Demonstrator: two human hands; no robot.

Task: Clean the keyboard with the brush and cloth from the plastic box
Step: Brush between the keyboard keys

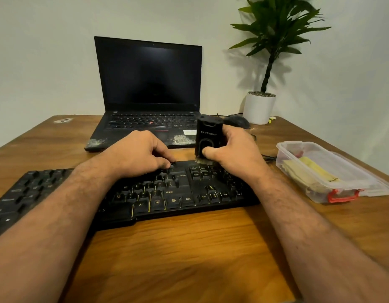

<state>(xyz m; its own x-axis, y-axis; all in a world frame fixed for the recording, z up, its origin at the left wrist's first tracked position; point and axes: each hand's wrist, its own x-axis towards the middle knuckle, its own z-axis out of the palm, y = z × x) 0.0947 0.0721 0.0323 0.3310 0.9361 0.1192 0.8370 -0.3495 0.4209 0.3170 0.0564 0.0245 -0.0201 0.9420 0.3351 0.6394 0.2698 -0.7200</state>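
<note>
A black keyboard [171, 193] lies across the wooden table in front of me. My right hand [235, 149] grips a black block-shaped brush [207, 134] upright, its pale bristles touching the keys at the keyboard's upper right. My left hand [139, 153] rests on the keyboard's far edge with fingers curled, pressing down near the Enter key. The clear plastic box [294, 147] stands open at the right, and a folded yellow cloth [309, 171] lies inside it.
An open black laptop [149, 95] with a dark screen stands behind the keyboard. A black mouse [237, 121] and a white pot with a green plant [259, 108] are at the back right. The box's lid [381, 186] lies beside the box.
</note>
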